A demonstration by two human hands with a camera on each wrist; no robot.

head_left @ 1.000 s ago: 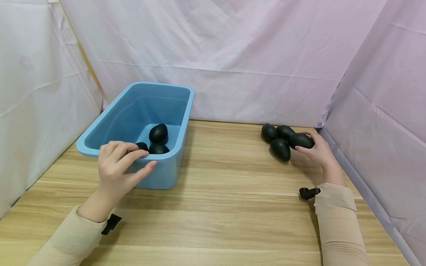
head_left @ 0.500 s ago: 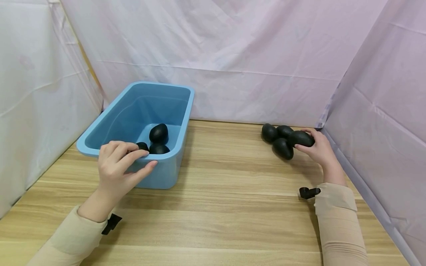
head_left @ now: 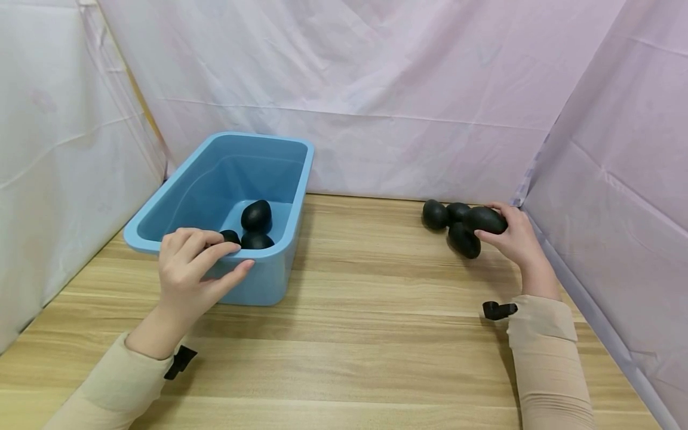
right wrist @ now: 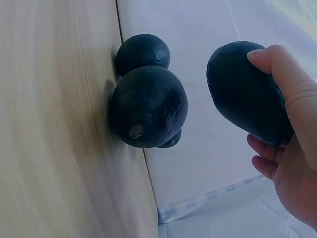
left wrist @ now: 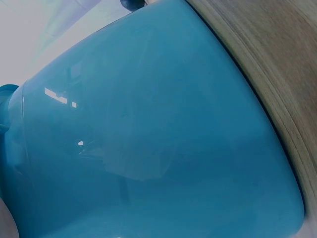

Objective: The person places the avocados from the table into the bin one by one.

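My right hand [head_left: 507, 239] grips a black avocado [head_left: 485, 219] and holds it just above the wooden table [head_left: 376, 310] at the far right; the right wrist view shows the same avocado [right wrist: 245, 96] off the surface. Three more avocados [head_left: 457, 224] lie beside it, the nearest one [right wrist: 147, 106] rolled toward my hand. At the left my left hand [head_left: 196, 263] holds the near rim of a blue plastic bin [head_left: 226, 197], fingers curled over the edge and thumb on the outer wall. Three avocados [head_left: 255, 216] lie inside the bin. The left wrist view shows only the bin wall [left wrist: 148, 139].
Pale fabric walls close in the table at the back [head_left: 376, 107], the left [head_left: 54, 149] and the right [head_left: 618, 167]. The avocado pile sits in the back right corner, close to the fabric. Black strap ends [head_left: 497, 310] stick out at both wrists.
My right hand has lifted its avocado slightly up and back. The loose avocado below it has rolled to the right. My left hand has stayed on the bin rim.
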